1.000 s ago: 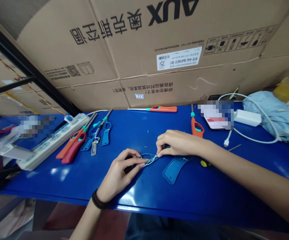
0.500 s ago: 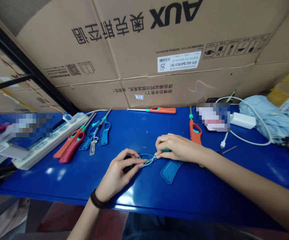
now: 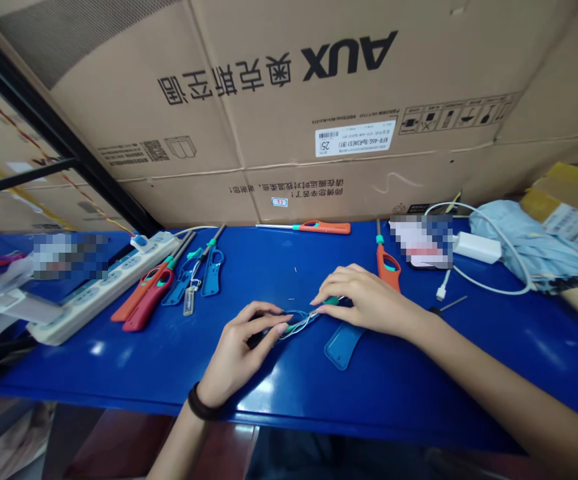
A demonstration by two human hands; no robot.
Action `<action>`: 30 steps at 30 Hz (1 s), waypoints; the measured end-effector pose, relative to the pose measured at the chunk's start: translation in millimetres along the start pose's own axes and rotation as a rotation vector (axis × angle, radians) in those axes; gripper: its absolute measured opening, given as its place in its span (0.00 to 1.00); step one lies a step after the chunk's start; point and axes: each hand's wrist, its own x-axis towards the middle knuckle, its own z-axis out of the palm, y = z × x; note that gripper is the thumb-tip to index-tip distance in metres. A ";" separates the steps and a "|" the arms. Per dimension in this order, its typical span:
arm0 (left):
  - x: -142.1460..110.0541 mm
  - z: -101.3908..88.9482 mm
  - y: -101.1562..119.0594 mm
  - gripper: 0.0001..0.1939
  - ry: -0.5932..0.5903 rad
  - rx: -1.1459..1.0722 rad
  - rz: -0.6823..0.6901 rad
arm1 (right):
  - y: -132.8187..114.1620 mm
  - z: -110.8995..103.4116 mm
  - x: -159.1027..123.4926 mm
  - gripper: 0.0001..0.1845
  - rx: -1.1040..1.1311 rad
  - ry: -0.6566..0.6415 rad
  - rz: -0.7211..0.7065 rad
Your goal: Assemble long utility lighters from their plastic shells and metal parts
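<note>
My left hand (image 3: 249, 340) is closed on an opened blue lighter (image 3: 297, 315), with thumb and index finger pinching beside a green part. Thin white wires (image 3: 296, 328) run out from under these fingers toward the right. My right hand (image 3: 363, 300) has its fingertips together at the other end of the lighter, by a small pale metallic piece (image 3: 313, 313). A green part (image 3: 331, 301) shows under the right fingers. Partly beneath that hand lies a loose blue casing half (image 3: 341, 348). What sits inside my left palm is dark and mostly hidden.
An orange lighter (image 3: 387, 267) lies behind my right hand, another (image 3: 325, 227) by the carton (image 3: 269, 133). At left are red and orange lighters (image 3: 149, 297), an opened blue one (image 3: 212, 270) and a power strip (image 3: 103, 287). A white charger (image 3: 477, 247) lies right.
The view has shifted slightly. Both hands stay at the opened lighter; the right fingertips have moved a little, and the small metallic piece beside them shows more clearly.
</note>
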 end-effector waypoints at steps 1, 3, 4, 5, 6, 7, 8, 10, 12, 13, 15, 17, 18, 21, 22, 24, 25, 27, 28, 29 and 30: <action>0.0 0.0 0.3 0.10 0.018 0.003 0.005 | -1.3 1.1 0.3 0.07 0.004 0.013 0.004; -0.2 0.5 0.3 0.09 0.048 0.041 0.026 | -3.9 5.3 1.3 0.06 0.020 0.015 -0.005; -0.3 0.9 0.2 0.09 0.055 0.071 0.041 | -5.3 8.4 2.1 0.07 0.027 0.006 -0.018; -0.5 1.4 -0.1 0.09 0.052 0.100 0.058 | -6.7 12.0 3.2 0.07 0.034 -0.011 -0.036; -0.8 2.1 -0.3 0.10 0.045 0.122 0.074 | -8.0 15.7 4.4 0.08 0.036 -0.024 -0.052; -1.1 2.8 -0.6 0.10 0.037 0.132 0.086 | -9.3 19.3 5.7 0.08 0.037 -0.033 -0.063; -1.4 3.5 -0.8 0.10 0.032 0.129 0.092 | -10.4 22.3 7.0 0.08 0.038 -0.038 -0.069; -1.8 4.4 -1.3 0.09 0.033 0.101 0.087 | -12.6 26.0 9.7 0.07 0.041 -0.041 -0.065; -1.7 4.5 -1.7 0.08 0.037 0.072 0.070 | -14.4 26.4 12.0 0.07 0.053 -0.047 -0.048; -1.5 4.4 -1.9 0.08 0.033 0.063 0.062 | -15.1 25.7 12.9 0.06 0.063 -0.054 -0.035; -0.7 3.8 -2.3 0.08 0.021 0.050 0.048 | -16.1 23.8 14.3 0.05 0.088 -0.069 -0.004; 0.0 3.3 -2.6 0.07 0.014 0.038 0.038 | -16.6 22.6 14.9 0.05 0.115 -0.084 0.022; 0.2 3.2 -2.8 0.07 0.012 0.034 0.036 | -16.6 22.5 15.0 0.04 0.128 -0.089 0.031; 0.5 3.3 -3.2 0.07 0.008 0.030 0.046 | -16.1 24.1 15.1 0.04 0.166 -0.093 0.063; 0.6 3.3 -3.3 0.08 0.004 0.030 0.049 | -15.7 24.8 15.5 0.04 0.181 -0.091 0.079; 1.2 3.2 -3.1 0.08 -0.007 0.029 0.045 | -14.3 25.8 17.7 0.03 0.216 -0.099 0.115; 1.7 3.0 -3.0 0.08 -0.011 0.028 0.039 | -13.3 25.9 19.7 0.03 0.236 -0.113 0.134; 2.8 2.3 -2.4 0.08 -0.020 0.026 0.027 | -10.7 25.1 25.3 0.03 0.276 -0.171 0.172; 3.2 2.0 -2.0 0.08 -0.023 0.027 0.025 | -9.3 24.1 28.6 0.04 0.296 -0.210 0.193; 3.4 1.6 -1.6 0.08 -0.027 0.032 0.026 | -7.7 23.0 32.1 0.04 0.311 -0.252 0.212; 3.4 1.2 -1.2 0.08 -0.032 0.039 0.032 | -6.3 21.7 35.4 0.05 0.319 -0.288 0.226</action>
